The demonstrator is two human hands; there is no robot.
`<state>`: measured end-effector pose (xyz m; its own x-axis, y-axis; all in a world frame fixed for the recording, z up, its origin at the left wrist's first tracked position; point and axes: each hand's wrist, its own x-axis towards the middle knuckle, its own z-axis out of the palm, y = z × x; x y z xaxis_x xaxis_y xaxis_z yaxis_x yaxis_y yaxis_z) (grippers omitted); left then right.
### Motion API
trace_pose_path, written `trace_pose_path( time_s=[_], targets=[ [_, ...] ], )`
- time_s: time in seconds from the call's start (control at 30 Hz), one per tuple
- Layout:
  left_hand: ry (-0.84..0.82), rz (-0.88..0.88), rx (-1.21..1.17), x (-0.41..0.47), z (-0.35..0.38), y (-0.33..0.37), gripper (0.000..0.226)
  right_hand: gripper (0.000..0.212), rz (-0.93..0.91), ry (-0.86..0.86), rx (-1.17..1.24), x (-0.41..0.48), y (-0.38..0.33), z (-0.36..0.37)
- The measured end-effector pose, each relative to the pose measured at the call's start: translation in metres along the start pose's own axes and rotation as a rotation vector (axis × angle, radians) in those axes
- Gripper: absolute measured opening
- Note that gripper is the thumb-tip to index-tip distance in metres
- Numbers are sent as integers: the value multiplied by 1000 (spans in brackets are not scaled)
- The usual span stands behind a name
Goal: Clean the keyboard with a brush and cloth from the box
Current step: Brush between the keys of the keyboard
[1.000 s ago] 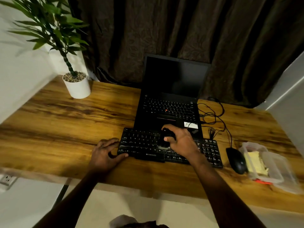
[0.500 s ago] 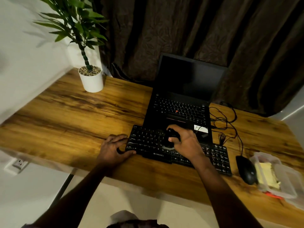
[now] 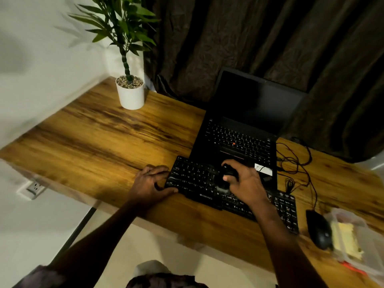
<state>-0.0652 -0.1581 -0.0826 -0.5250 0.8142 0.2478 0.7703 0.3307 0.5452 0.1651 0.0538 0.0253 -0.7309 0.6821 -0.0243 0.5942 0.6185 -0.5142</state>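
Observation:
A black external keyboard [image 3: 195, 181] lies on the wooden desk [image 3: 104, 138] in front of an open laptop. My left hand [image 3: 150, 183] holds the keyboard's left end, thumb on its front edge. My right hand [image 3: 245, 183] is over the middle of the keys, closed around a small black brush [image 3: 225, 177] whose bristles touch the keys. At the right edge stands a clear plastic box [image 3: 357, 242] with a yellow cloth [image 3: 346, 240] inside.
The black laptop [image 3: 245, 129] sits behind the keyboard, screen dark. A black mouse [image 3: 319, 229] and tangled cable [image 3: 297, 163] lie to the right. A potted plant [image 3: 129, 92] stands at the back left corner. Dark curtains hang behind.
My view has swung to the left, so everything sits further right in the frame. Both hands keep their hold; the brush stays over the middle keys.

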Motion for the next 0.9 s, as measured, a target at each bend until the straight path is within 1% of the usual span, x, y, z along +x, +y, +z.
trace_pose_path(
  time_s=[0.13, 0.2, 0.27, 0.37, 0.5, 0.63, 0.73, 0.8, 0.9],
  targets=[
    [-15, -7, 6, 1, -3, 3, 80, 45, -53, -4, 98, 4, -19, 6],
    [-13, -7, 9, 0, -4, 5, 85, 45, -48, -4, 103, 2, -15, 2],
    [-1, -6, 9, 0, -5, 6, 88, 47, -17, -9, 47, 1, -2, -3],
    [-13, -12, 12, -1, -5, 6, 84, 49, 19, 14, -66, 1, 11, -7],
    [-14, -9, 13, -1, -6, 6, 84, 48, -26, 40, -66, 2, -4, 2],
    [2, 8, -8, -1, -4, 5, 80, 47, -97, 55, 11, 7, -32, 19],
    [-2, -5, -6, -1, -4, 5, 80, 47, -120, 37, 40, 9, -31, 19],
    [4, -4, -5, -1, -5, 7, 81, 50, -94, 32, 34, 9, -18, 13],
    [-5, -14, -1, -1, -7, 9, 83, 51, -22, 20, -37, 4, 0, 3]
  ],
)
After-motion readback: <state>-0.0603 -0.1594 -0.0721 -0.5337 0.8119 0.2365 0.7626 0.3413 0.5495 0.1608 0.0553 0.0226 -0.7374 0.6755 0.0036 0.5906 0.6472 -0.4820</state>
